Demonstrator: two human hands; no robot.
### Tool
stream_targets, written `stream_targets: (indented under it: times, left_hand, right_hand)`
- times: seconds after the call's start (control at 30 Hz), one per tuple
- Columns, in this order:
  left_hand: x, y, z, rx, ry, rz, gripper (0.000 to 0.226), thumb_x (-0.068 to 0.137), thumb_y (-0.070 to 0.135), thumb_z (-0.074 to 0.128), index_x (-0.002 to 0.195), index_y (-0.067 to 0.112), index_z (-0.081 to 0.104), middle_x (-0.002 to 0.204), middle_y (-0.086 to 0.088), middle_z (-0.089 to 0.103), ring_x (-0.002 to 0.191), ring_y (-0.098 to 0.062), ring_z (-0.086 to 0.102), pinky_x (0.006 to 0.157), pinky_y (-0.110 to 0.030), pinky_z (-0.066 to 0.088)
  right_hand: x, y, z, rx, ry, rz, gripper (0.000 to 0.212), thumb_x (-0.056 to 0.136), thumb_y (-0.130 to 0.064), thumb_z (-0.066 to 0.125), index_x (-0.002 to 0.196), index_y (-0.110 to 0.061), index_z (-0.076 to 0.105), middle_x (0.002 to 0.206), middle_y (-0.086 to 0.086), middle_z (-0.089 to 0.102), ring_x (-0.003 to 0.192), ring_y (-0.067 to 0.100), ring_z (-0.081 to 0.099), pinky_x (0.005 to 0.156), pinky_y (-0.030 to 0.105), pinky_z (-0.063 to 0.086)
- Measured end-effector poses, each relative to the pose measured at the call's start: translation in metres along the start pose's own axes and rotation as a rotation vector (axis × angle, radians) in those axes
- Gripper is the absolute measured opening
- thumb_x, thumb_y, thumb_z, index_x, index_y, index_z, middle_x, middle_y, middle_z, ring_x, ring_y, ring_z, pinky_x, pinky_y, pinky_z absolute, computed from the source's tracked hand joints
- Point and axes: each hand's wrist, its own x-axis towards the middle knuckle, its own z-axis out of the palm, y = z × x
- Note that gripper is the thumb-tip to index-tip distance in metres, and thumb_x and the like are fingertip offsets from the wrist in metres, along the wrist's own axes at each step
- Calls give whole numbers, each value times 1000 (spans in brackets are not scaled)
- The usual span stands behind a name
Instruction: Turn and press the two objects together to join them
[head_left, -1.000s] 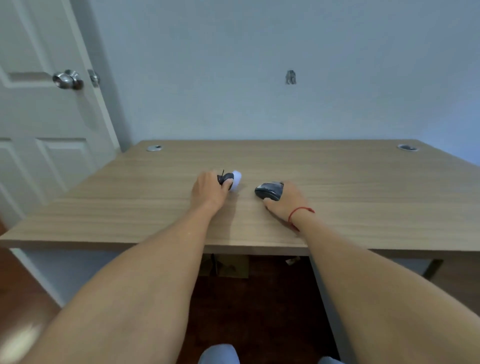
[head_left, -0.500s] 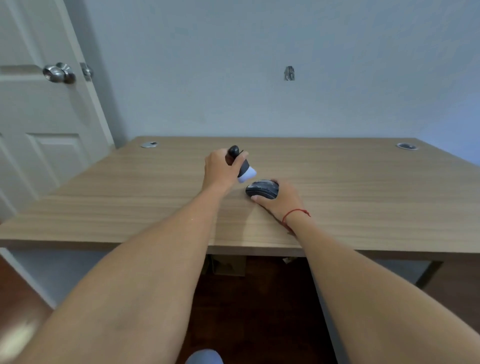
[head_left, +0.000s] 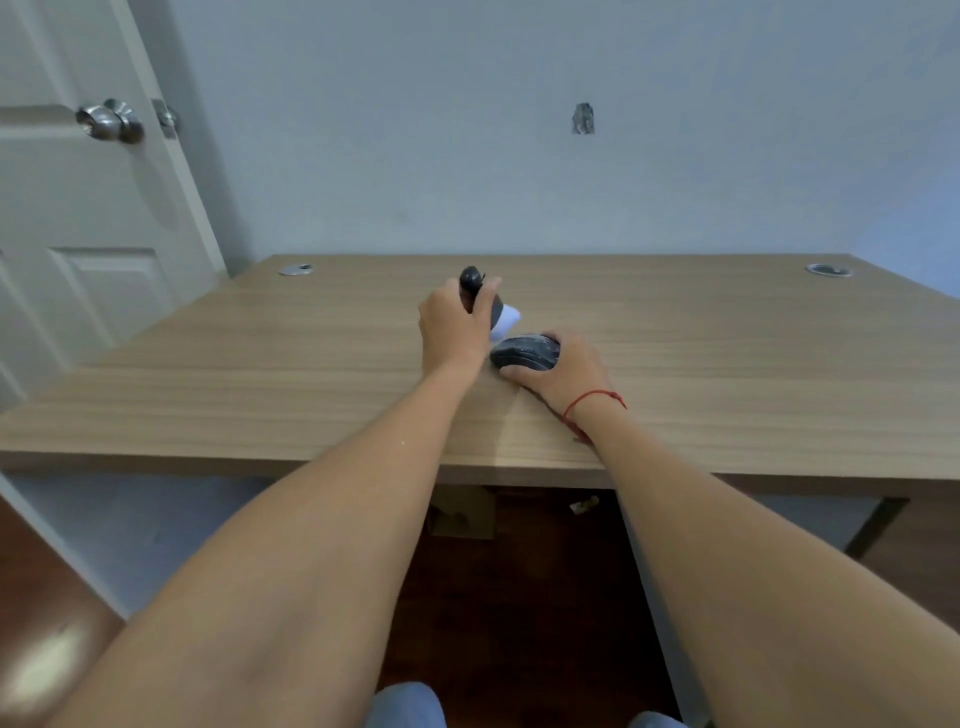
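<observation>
My left hand (head_left: 451, 326) grips a small black object with a white end (head_left: 497, 309), lifted and tilted so the white end points down toward the right. Just right of it my right hand (head_left: 566, 371), with a red string on the wrist, grips a dark rounded object (head_left: 524, 352) that lies on the wooden desk (head_left: 727, 364). The white end hangs right above the dark object's far edge; I cannot tell whether they touch.
Two round cable grommets sit at the desk's far corners, one left (head_left: 296, 268) and one right (head_left: 828, 269). A white door with a metal knob (head_left: 106, 120) stands at the left. A cardboard box (head_left: 462, 514) lies on the dark floor under the desk.
My left hand has lifted the black and white object off the desk and tilted it toward the dark object. My right hand has stayed on the dark object.
</observation>
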Motion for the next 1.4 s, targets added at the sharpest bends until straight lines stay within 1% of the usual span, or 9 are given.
stream_targets:
  times: [0.1,0.33,0.47,0.63,0.73,0.9,1.13,1.3,1.4]
  left_hand:
    - [-7,4,10,50,-57,94,38,91,39,57,74,6,51,73,-11,57,72,-26,47,65,-30,33]
    - [-14,-19,6,202,-15,12,38,93,34,56,92,-3,60,98,-22,66,92,-37,60,67,-32,35]
    - [-14,-22,-2,157,-9,31,38,92,36,57,78,0,57,81,-18,63,78,-35,57,66,-36,41]
    - [-15,-6,3,-26,12,105,38,90,36,60,68,8,46,63,-3,49,65,-22,45,58,-25,28]
    - [-17,-13,7,61,-34,92,35,91,35,59,73,7,50,72,-8,55,70,-25,49,58,-20,26]
    - [-13,-28,3,236,-62,52,36,91,35,58,85,0,59,92,-21,66,85,-38,60,68,-38,43]
    - [-11,2,8,24,-13,138,40,92,36,57,64,11,42,57,2,43,65,-24,44,56,-21,23]
    - [-12,-13,11,202,-53,106,39,93,37,54,89,-1,59,92,-20,66,88,-35,59,66,-30,32]
    - [-12,-25,2,274,-61,112,37,94,36,54,86,0,59,89,-19,65,87,-37,59,65,-30,33]
  right_hand:
    - [0,0,0,17,2,-5,56,65,-50,81,111,-24,62,103,-2,70,95,21,66,89,43,54]
    - [-1,-1,-2,3,-1,-19,63,70,-43,81,122,-18,57,114,1,66,102,21,62,93,40,53]
    - [-3,-1,-2,-17,-12,-41,60,74,-42,79,123,-17,56,116,2,66,106,23,62,94,40,52]
    - [0,-1,0,-99,-42,-66,63,80,-44,72,132,-14,51,124,5,63,113,26,60,96,39,49]
    - [0,-1,0,-110,-39,-70,60,82,-41,71,131,-13,51,124,6,63,111,25,60,96,40,50]
    - [1,-1,0,-148,-34,-89,59,84,-40,70,132,-11,50,127,8,61,115,26,58,98,39,49]
    - [2,0,1,-141,-21,-84,58,84,-38,69,130,-9,51,126,9,62,116,29,58,98,41,48]
    - [2,0,2,-152,-14,-93,55,84,-40,70,128,-11,53,121,8,65,110,26,61,95,39,50]
    - [3,0,3,-178,-14,-95,54,84,-43,68,126,-12,53,120,7,65,110,26,61,95,40,50]
